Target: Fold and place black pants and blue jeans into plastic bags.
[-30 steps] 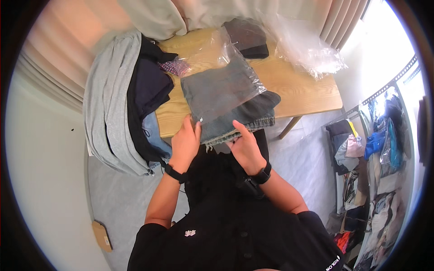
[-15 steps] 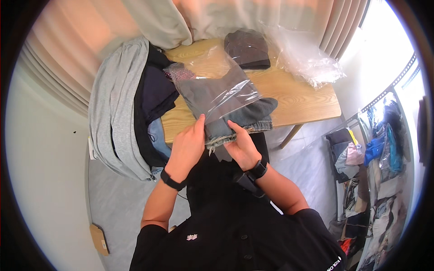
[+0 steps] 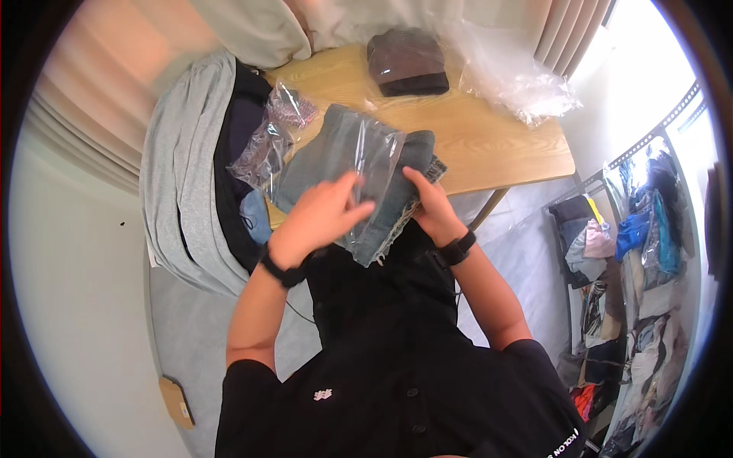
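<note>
A folded pair of faded grey-blue jeans (image 3: 324, 149) with a frayed edge lies tilted at the table's near edge, partly over my lap. Clear plastic film (image 3: 378, 146), like a bag, runs across it, and a crumpled part spreads to the left. My right hand (image 3: 437, 210) grips the right side of the jeans, thumb on top and fingers underneath. Over the near left part is my left hand (image 3: 324, 214), thumb and forefinger apart, lying on or just above the film. Whether it touches the film I cannot tell.
A wooden table (image 3: 496, 149) bears a bagged dark folded garment (image 3: 408, 65) and a heap of clear bags (image 3: 519, 76). Grey and dark clothes (image 3: 187, 168) are piled on the left. A rack of clothes (image 3: 641, 259) stands at the right, and a cardboard piece (image 3: 177, 402) lies on the floor.
The jeans have turned counterclockwise, their frayed edge now facing right. The film's loose part has swung left. My left hand has let go of the near edge and spread its fingers.
</note>
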The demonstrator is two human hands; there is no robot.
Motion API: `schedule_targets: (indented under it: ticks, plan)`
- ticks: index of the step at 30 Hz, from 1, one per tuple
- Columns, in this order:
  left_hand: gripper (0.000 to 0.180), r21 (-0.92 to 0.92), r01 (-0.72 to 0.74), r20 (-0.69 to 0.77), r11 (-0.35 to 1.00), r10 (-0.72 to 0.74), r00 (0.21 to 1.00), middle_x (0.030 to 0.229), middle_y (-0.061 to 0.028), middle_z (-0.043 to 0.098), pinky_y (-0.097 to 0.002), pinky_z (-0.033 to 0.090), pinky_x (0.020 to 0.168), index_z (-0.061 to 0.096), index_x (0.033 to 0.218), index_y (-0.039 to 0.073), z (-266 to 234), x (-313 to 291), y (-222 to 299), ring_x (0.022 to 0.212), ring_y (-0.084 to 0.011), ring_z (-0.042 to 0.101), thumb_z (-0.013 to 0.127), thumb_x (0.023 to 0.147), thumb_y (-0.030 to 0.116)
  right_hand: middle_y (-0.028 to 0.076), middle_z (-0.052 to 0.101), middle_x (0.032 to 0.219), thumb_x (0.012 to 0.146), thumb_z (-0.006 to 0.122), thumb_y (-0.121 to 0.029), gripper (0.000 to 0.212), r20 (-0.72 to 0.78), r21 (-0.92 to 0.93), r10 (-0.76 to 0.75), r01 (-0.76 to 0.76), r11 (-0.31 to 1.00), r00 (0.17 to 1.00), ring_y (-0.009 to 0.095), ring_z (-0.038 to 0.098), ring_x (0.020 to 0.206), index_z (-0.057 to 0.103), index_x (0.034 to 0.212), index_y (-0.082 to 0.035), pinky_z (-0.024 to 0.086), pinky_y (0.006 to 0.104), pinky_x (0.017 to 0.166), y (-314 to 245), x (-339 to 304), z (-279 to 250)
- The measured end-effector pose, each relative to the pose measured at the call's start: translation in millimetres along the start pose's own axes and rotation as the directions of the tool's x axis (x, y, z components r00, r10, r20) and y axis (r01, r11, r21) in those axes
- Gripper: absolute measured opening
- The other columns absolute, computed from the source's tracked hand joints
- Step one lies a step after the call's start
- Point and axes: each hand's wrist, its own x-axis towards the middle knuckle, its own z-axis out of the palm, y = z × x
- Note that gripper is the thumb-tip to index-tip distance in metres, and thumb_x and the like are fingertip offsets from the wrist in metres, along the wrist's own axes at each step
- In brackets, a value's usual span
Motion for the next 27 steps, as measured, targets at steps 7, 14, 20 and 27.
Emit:
schedule_targets:
  ticks: [7,14,20,27]
  plan:
    - [0.040,0.427,-0.033,-0.182,0.904,0.122,0.976,0.081,-0.0149,0.063,-0.0391,0.050,0.064,0.049,0.110,-0.001,33,80,-13,0.076,-0.0317,0.062,0.060,0.079,0.021,0.006,0.058,0.110,0.085,0.057,-0.001,0.032,0.085,-0.176,-0.310,0.320,0.931,0.947,0.015,0.056,0.097,0.050,0.116,0.003,0.046,0.0298,0.084,47,-15,-1]
    - [0.029,0.466,-0.321,-0.044,0.825,0.384,0.922,0.087,-0.0126,0.060,-0.0367,0.050,0.067,0.054,0.105,0.002,28,60,7,0.083,-0.0274,0.061,0.056,0.078,0.010,0.007,0.057,0.111,0.086,0.058,-0.005,0.032,0.154,-0.356,-0.445,0.470,0.808,0.882,0.013,0.051,0.100,0.048,0.115,0.005,0.042,0.0288,0.087,69,-42,2]
    - [0.029,0.431,-0.457,-0.012,0.778,0.511,0.859,0.082,-0.0067,0.055,-0.0336,0.049,0.063,0.056,0.103,0.004,4,30,56,0.079,-0.0241,0.059,0.058,0.074,0.005,0.007,0.057,0.108,0.087,0.058,-0.006,0.030,0.329,-0.507,-0.552,0.636,0.581,0.766,0.015,0.052,0.099,0.050,0.114,0.000,0.041,0.0299,0.086,53,-60,15]
    - [0.034,0.382,-0.539,-0.047,0.751,0.598,0.800,0.078,-0.0048,0.052,-0.0327,0.048,0.061,0.056,0.102,0.005,4,14,73,0.073,-0.0222,0.056,0.060,0.068,0.004,0.008,0.054,0.102,0.079,0.064,-0.003,0.035,0.455,-0.622,-0.573,0.704,0.342,0.681,0.019,0.052,0.096,0.049,0.111,-0.003,0.041,0.0317,0.082,31,-73,27]
